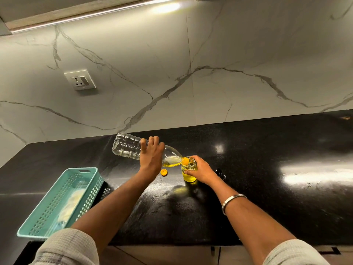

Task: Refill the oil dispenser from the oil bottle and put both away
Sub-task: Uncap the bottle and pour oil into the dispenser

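Black polished countertop (248, 188) runs below a white marble-veined wall (210, 54) with one socket (80, 79) and a light strip (91, 14) under the cabinet above.

One clear plastic oil bottle (128, 146) is tipped nearly level above the counter, base to the left, its orange neck (185, 160) at the open mouth of one glass oil dispenser (189, 170) that stands upright on the counter. A little yellow oil pools in the bottle's shoulder; the dispenser is yellow in its lower part. The left hand (151, 156) wraps round the middle of the bottle, fingers curled over the top. The right hand (201, 172) grips the dispenser from the right side, thumb and fingers round the glass; a metal bangle (232, 202) sits on that forearm.

One orange cap (163, 172) lies on the counter just left of the dispenser, under the bottle. One dark object (220, 174) lies behind the right wrist, partly hidden and too dim to identify.

One teal slotted basket (63, 201) sits at the counter's left front edge, holding something pale that is blurred. Both grey sleeves (70, 247) are cut off by the bottom edge.
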Action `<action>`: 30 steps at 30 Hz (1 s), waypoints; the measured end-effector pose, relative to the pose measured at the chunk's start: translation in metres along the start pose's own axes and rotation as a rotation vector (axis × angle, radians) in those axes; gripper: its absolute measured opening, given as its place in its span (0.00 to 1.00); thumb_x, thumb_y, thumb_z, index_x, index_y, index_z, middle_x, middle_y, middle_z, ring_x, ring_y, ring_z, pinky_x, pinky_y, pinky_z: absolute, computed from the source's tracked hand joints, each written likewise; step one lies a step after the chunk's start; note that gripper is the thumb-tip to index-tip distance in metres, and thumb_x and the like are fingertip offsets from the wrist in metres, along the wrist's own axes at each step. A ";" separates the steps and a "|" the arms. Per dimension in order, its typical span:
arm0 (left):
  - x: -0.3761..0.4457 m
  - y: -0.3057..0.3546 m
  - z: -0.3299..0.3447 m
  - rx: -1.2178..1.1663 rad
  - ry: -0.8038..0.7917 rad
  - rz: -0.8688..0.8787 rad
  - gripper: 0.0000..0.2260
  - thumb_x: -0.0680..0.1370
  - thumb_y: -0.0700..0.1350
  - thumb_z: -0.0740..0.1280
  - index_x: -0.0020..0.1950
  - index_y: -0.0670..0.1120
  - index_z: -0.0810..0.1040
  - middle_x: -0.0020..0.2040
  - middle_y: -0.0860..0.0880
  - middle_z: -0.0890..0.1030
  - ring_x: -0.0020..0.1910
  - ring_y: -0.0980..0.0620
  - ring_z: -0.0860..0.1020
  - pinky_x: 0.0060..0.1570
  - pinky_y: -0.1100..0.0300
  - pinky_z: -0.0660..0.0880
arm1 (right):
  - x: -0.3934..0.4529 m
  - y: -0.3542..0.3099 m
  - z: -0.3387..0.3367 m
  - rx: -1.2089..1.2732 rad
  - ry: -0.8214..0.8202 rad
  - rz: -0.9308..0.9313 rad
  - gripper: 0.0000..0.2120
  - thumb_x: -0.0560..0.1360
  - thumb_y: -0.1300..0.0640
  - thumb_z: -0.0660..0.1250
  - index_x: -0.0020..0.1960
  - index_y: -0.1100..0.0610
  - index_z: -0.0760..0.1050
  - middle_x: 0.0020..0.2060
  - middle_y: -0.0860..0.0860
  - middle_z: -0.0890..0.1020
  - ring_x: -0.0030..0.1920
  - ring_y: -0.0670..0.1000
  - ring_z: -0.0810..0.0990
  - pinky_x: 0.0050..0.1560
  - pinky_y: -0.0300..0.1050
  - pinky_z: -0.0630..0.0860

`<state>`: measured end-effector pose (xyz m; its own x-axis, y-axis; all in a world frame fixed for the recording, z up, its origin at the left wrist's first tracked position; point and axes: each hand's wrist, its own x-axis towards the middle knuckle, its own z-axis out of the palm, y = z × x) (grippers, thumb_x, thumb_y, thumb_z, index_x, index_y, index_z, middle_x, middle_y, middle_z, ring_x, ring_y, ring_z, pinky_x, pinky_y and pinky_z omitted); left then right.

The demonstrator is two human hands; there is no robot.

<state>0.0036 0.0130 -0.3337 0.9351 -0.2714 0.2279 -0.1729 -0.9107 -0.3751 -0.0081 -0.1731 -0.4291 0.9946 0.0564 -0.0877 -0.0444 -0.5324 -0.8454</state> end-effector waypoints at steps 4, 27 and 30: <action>0.000 0.000 -0.001 -0.002 -0.003 -0.001 0.19 0.74 0.39 0.67 0.64 0.50 0.70 0.66 0.46 0.65 0.69 0.45 0.62 0.68 0.49 0.55 | 0.000 0.001 0.000 0.001 -0.004 0.004 0.28 0.69 0.55 0.76 0.65 0.55 0.70 0.61 0.53 0.77 0.60 0.52 0.76 0.63 0.50 0.73; 0.003 0.001 -0.013 0.040 -0.013 0.012 0.21 0.74 0.38 0.67 0.65 0.49 0.69 0.67 0.46 0.65 0.70 0.45 0.61 0.64 0.49 0.46 | 0.004 0.005 0.002 -0.001 0.003 -0.011 0.27 0.69 0.55 0.76 0.64 0.55 0.71 0.60 0.53 0.77 0.59 0.51 0.77 0.58 0.41 0.71; 0.003 0.001 -0.015 0.052 -0.011 0.015 0.21 0.73 0.38 0.68 0.65 0.49 0.69 0.66 0.46 0.65 0.70 0.45 0.61 0.62 0.49 0.45 | 0.004 0.006 0.003 0.000 0.002 -0.010 0.27 0.68 0.55 0.76 0.64 0.55 0.71 0.60 0.53 0.77 0.59 0.51 0.77 0.56 0.40 0.71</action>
<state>0.0017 0.0068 -0.3198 0.9359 -0.2812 0.2121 -0.1708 -0.8889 -0.4250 -0.0042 -0.1738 -0.4357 0.9951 0.0606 -0.0780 -0.0339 -0.5318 -0.8462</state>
